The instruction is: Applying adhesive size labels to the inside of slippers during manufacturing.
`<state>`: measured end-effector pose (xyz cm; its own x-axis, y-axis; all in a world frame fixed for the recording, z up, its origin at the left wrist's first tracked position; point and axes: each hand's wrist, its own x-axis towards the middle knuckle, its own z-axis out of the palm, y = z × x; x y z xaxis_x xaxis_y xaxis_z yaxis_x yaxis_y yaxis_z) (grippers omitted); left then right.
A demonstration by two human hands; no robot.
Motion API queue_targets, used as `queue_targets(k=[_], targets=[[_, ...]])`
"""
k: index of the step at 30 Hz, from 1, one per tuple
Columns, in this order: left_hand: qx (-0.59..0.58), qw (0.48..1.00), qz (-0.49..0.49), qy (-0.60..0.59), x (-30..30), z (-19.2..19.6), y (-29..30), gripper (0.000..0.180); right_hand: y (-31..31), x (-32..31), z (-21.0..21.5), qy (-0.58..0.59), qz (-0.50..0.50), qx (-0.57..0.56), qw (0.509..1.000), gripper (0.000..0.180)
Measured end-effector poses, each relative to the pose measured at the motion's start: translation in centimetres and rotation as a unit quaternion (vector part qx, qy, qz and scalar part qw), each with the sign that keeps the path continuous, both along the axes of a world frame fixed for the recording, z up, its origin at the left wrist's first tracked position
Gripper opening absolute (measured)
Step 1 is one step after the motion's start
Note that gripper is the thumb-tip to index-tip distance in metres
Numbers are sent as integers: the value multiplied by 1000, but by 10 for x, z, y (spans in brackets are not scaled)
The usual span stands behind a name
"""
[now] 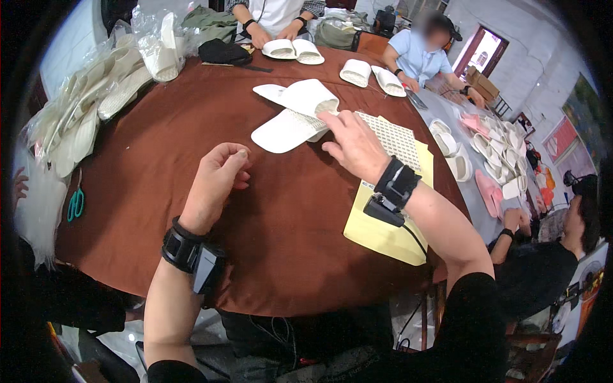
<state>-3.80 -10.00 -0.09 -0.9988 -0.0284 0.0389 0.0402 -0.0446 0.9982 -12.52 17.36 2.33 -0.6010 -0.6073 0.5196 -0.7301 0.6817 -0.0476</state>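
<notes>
A pair of white slippers (284,131) lies stacked crosswise in the middle of the brown-covered table, the upper one resting on the lower. My right hand (357,145) reaches to the near right side of this pair. Its index fingertip touches the upper slipper's strap (313,97), while the thumb stands apart. In front of the slippers and to their left, my left hand (220,175) is raised with thumb and fingertips pinched together; whatever may be between them is too small to tell. A sheet of small labels (394,142) lies just beyond my right wrist, over yellow paper (383,226).
Plastic-wrapped slippers (89,121) are heaped at the left, near teal scissors (76,203). Across the table, a person's hands touch another white pair (294,51). More white slippers (371,76) lie at the far right. A grey side table (440,105) holds white and pink slippers; people sit beside it.
</notes>
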Motion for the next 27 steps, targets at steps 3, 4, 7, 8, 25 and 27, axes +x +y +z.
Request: queue_targets(k=[3, 4, 7, 8, 25, 27], targets=[[-18, 1000, -5, -3, -1, 0, 1, 19, -17, -1, -4, 44, 19, 13, 999, 54], [-23, 1000, -7, -1, -1, 0, 1, 19, -21, -3, -6, 48, 18, 22, 998, 52], [-25, 1000, -14, -9, -2, -1, 1, 20, -31, -11, -11, 75, 21, 42, 996, 39], [-24, 1000, -18, -8, -2, -1, 1, 20, -33, -14, -11, 93, 13, 54, 994, 35], [-20, 1000, 22, 3, -2, 0, -3, 21, 11, -8, 58, -233, 10, -431, 872, 23], [-17, 999, 26, 15, -3, -2, -3, 19, 15, -1, 65, -281, 52, -474, 833, 20]])
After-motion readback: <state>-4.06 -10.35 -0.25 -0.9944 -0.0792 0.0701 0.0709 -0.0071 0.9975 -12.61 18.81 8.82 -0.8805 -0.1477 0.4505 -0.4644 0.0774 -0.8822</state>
